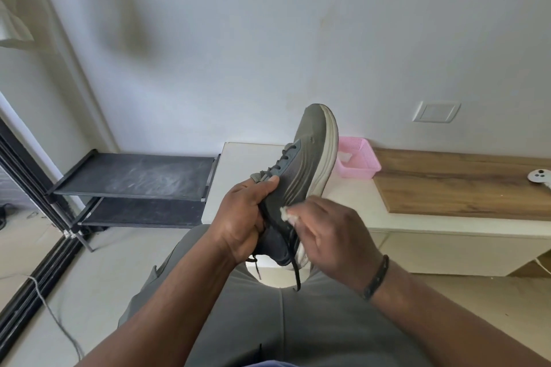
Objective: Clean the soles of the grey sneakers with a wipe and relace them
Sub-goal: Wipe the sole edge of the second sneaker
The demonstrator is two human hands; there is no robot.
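The left hand point(243, 217) holds a grey sneaker point(301, 176) toe-up by its tongue. The right hand point(331, 235) presses a white wipe point(286, 213) on the shoe's side. Behind the sneaker sits a pink basket point(362, 162).

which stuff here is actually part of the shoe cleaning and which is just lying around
Part of the job:
grey sneaker, held by the left hand
white wipe in the right hand
dark laces, hanging loose

Just lying about:
pink basket
black shoe rack
white controller
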